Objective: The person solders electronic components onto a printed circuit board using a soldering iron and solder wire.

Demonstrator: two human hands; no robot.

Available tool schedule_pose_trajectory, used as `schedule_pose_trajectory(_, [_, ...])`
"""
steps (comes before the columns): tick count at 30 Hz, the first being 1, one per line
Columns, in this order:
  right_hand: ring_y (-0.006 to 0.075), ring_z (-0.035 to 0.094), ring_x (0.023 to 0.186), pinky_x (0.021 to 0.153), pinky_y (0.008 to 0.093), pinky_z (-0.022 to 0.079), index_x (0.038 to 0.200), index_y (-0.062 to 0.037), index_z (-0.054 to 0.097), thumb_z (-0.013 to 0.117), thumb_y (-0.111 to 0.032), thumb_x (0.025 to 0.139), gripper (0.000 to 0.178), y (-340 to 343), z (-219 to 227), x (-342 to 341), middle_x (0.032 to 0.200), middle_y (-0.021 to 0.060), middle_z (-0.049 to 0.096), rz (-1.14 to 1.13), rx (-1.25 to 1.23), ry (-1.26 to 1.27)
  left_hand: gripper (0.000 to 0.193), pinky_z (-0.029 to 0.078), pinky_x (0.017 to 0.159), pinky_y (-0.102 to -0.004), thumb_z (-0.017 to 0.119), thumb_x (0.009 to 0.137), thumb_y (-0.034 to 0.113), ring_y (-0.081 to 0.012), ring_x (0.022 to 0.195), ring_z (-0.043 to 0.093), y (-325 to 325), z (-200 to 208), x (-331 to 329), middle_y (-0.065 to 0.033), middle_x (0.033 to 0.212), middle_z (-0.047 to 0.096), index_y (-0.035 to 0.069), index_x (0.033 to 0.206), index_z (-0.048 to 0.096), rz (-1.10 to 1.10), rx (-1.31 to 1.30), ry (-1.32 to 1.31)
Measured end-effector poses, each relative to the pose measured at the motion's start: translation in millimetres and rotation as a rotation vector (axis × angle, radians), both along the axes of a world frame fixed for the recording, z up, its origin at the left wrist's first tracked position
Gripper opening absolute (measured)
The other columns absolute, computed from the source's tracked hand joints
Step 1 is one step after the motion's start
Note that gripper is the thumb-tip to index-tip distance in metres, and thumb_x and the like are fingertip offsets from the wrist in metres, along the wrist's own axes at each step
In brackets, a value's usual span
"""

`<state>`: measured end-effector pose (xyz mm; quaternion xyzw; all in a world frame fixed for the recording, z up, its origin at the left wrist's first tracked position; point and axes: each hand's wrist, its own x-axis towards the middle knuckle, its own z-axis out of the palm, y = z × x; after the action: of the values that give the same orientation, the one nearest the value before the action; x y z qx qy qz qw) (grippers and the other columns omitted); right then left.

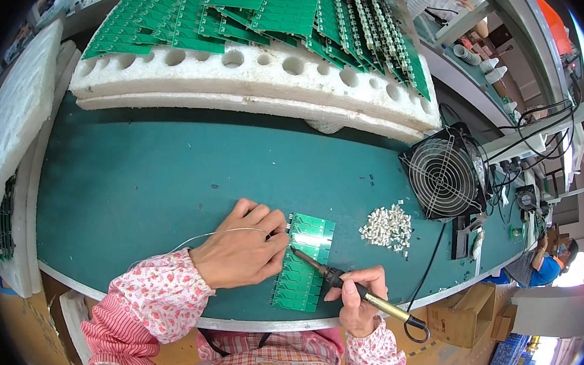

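Observation:
A green circuit board panel (303, 279) lies flat on the teal mat close to the bench's front edge. My right hand (360, 303) grips a soldering iron (382, 305), its tip resting at the panel's left side. Beside that edge, my left hand (246, 247) is closed, thumb and forefinger together near the iron's tip. A thin strand of solder wire (214, 233) runs over the back of this hand to its fingertips. On the right of the panel is a heap of small silvery metal parts (387, 228).
White foam blocks (244, 89) at the back carry many overlapping green boards (251, 8). More foam (18, 133) stands at the left. A black fan (444, 172) with a wire grille sits at the right, near the iron's cable (428, 269). Another person (546, 264) is farther right.

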<state>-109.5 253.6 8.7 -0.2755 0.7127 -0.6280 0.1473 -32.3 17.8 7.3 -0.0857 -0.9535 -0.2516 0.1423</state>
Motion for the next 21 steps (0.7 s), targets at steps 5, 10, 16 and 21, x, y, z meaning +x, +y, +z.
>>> schedule_pose_trajectory(5, [0.0150,0.067,0.058,0.052,0.0264,0.054,0.096,0.0011,0.052,0.062,-0.008,0.091,0.014,1.0,0.1,-1.3,0.077,0.0124,0.068,0.019,0.022,0.047,0.011,0.037,0.087,-0.0395,0.068,0.075,0.012,-0.0224,0.090,0.050,0.3,0.9,-1.2,-0.0040,0.092,0.052,0.006,0.081,0.061,-0.003,0.002,0.003])
schedule_pose_trajectory(10, [0.0149,0.068,0.059,0.052,0.0264,0.054,0.096,0.0012,0.052,0.062,-0.005,0.090,0.013,0.5,0.7,-0.5,0.076,0.0122,0.068,0.034,0.025,0.082,0.011,0.036,0.087,-0.0393,0.068,0.075,0.011,-0.0225,0.090,0.050,0.3,0.0,-0.7,-0.0041,0.092,0.052,0.006,0.081,0.061,-0.002,0.003,-0.008])
schedule_pose_trajectory(16, [0.0158,0.065,0.054,0.048,0.0262,0.052,0.096,0.0014,0.049,0.059,-0.009,0.093,0.015,-0.7,1.7,-0.3,0.076,0.0118,0.064,0.047,0.040,0.150,0.012,0.037,0.086,-0.0392,0.068,0.075,0.010,-0.0228,0.088,0.050,-0.2,0.7,-2.2,-0.0047,0.093,0.052,0.006,0.082,0.060,0.005,0.019,0.012])
schedule_pose_trajectory(21, [0.0151,0.068,0.059,0.051,0.0267,0.053,0.097,0.0010,0.051,0.061,-0.008,0.092,0.014,2.2,-1.4,-0.1,0.078,0.0124,0.068,-0.027,-0.017,0.059,0.012,0.038,0.083,-0.0385,0.067,0.076,0.012,-0.0234,0.087,0.051,-2.5,-1.3,-3.4,-0.0063,0.092,0.051,0.006,0.083,0.059,0.034,0.036,0.032])
